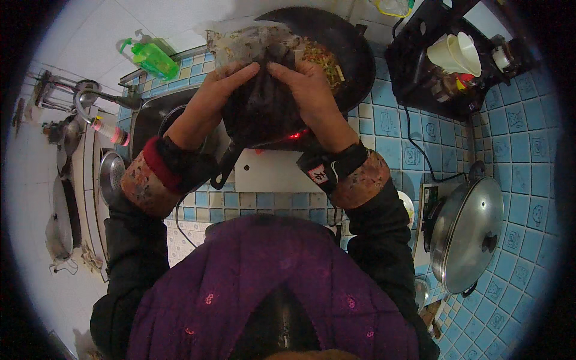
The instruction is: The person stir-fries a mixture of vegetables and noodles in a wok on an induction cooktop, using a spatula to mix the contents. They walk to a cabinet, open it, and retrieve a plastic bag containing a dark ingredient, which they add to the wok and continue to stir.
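Observation:
Both of my hands grip a crumpled clear plastic bag (pixel 247 42) with dark stuff in or behind it. My left hand (pixel 204 105) has its left side, my right hand (pixel 321 103) its right, and the two thumbs point toward each other. The bag is held above a black wok (pixel 355 49), whose long handle (pixel 229 162) points back toward me. Chopped reddish and green food (pixel 321 58) shows in the wok to the right of the bag. Under the wok, red lit digits (pixel 294 135) glow on a cooker. The bag's lower part is too dark to make out.
At left are a sink (pixel 148 112), a flexible faucet (pixel 108 128) and a green pump bottle (pixel 155 60). Right of me stands a lidded metal pot (pixel 472 234). A black rack (pixel 409 67) holds pale cups (pixel 454 54) and jars; a black cable (pixel 411 135) crosses the tiles.

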{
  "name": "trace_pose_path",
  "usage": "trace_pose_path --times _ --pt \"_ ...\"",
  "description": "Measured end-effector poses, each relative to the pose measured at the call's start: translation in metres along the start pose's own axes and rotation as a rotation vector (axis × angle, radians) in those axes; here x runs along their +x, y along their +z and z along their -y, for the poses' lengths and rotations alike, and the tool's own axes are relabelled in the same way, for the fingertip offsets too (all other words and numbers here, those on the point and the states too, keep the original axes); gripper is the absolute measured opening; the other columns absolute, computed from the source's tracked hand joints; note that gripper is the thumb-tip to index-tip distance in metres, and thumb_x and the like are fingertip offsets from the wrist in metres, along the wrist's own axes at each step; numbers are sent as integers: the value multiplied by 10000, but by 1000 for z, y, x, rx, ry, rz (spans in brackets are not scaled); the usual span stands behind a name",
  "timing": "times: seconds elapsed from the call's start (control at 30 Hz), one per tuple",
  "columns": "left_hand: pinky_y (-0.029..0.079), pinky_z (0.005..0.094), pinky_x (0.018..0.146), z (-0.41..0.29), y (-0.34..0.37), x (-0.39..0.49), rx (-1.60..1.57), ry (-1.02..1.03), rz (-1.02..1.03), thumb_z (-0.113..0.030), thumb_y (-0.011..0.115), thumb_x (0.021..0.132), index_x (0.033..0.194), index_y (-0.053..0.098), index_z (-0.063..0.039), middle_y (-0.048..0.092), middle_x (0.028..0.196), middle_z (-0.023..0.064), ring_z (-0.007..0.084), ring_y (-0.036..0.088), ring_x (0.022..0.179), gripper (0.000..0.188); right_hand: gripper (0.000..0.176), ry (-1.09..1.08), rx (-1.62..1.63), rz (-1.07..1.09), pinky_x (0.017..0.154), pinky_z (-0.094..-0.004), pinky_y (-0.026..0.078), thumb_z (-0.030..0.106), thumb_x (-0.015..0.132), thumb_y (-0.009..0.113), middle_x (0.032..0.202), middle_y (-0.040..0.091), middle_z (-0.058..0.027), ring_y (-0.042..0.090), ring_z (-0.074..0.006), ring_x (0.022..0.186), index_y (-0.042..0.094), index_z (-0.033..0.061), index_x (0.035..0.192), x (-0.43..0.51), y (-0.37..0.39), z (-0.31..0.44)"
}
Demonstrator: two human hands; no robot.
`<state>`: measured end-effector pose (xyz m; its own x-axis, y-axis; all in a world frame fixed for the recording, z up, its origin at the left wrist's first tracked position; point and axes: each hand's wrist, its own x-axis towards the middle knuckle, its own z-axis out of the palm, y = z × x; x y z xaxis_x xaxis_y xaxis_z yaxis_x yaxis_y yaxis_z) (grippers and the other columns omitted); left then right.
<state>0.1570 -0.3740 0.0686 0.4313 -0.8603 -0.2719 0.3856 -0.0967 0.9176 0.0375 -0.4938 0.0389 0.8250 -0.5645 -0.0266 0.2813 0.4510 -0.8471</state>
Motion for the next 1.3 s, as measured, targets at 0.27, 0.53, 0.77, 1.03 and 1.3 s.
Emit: trace_pose_path --times 0.27,0.53,0.77,1.03,1.3 --pt "513 258 763 -2 5 1 -107 -9 -29 -154 631 843 1020 601 6 648 965 74 156 636 853 241 260 72 -142 22 742 -252 505 158 850 628 952 653 -73 622 -129 826 623 -30 1029 -2 -6 11" --pt "519 303 800 -1 3 7 -27 -30 -17 -218 580 878 1110 564 -25 633 1038 71 166 632 904 301 273 16 -499 23 765 -235 486 171 882 587 976 646 -51 606 -108 858 610 -28 1068 -4 -34 9" --pt "505 265 785 0 11 3 -90 -30 7 -149 630 844 1054 595 27 645 982 85 164 636 859 276 234 -114 -384 17 748 -226 486 141 873 594 940 648 -36 599 -93 820 628 -19 1040 -4 -32 -6" --pt "520 285 762 11 14 10 -48 10 -51 -97 637 829 1043 596 42 645 972 101 178 636 860 258 171 -187 -540 -87 699 -219 478 103 849 605 864 647 -21 583 -75 756 655 -19 957 -1 -23 -10" --pt "521 286 753 6 22 12 -122 46 -44 -205 616 865 1067 584 28 637 999 100 165 630 885 310 185 -190 -446 -101 701 -216 474 132 863 598 860 646 -24 585 -81 758 650 -22 951 3 -22 -8"
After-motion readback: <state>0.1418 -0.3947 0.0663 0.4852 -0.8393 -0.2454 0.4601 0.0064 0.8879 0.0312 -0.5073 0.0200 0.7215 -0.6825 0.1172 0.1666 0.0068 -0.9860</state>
